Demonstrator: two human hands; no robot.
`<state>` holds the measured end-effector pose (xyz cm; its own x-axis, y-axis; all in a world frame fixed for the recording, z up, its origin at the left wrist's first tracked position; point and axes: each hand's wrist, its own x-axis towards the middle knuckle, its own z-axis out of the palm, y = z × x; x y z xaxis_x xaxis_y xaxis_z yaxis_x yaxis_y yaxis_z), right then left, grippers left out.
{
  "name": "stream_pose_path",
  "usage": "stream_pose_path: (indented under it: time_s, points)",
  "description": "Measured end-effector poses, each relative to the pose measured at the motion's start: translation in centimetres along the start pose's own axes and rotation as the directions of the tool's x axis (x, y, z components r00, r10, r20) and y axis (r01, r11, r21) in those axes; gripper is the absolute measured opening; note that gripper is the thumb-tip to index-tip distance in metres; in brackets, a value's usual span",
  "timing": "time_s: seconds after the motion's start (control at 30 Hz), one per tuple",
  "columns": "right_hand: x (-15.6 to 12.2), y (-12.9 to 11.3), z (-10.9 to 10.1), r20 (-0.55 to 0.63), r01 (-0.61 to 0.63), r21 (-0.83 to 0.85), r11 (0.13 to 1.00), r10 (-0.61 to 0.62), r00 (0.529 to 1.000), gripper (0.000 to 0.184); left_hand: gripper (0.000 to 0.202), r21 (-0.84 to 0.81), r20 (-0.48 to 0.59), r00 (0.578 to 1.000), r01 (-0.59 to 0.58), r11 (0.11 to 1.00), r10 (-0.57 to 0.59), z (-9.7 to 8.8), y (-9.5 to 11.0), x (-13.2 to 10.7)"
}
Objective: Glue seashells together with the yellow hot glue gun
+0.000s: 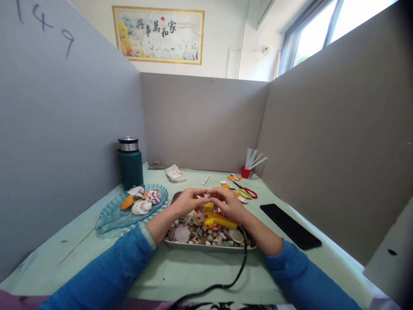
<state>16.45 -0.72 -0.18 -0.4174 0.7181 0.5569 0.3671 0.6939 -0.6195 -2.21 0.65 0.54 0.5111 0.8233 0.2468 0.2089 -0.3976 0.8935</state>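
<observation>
My left hand (189, 201) and my right hand (229, 203) meet fingertip to fingertip above a tray (206, 246) full of shells. Pinched between both sets of fingers is a small shell (207, 196), mostly covered by them. Just below, a yellow hot glue gun (222, 221) lies on the shells, its black cord (244, 258) running over the tray's front edge. A pale scallop shell (182, 234) shows at the tray's left, among many small spiral shells. Part of the tray's far side is hidden behind my hands.
On the left stand a blue glass dish (109, 221) of scallop shells and a green flask (130, 170). Scissors (247, 192), orange shells, and a red cup (245, 172) of glue sticks are at back right. A black phone (290, 226) lies right. Grey partitions (206, 120) enclose the table.
</observation>
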Motion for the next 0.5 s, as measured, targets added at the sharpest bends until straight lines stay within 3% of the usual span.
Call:
stream_pose_path:
  time_s: [0.5]
  points:
    - [0.01,0.14,-0.06,0.005,0.009,0.024,1.0,-0.009,1.0,0.024,0.051,-0.006,0.036,0.999,-0.019,1.0,0.019,-0.07,-0.19,0.06]
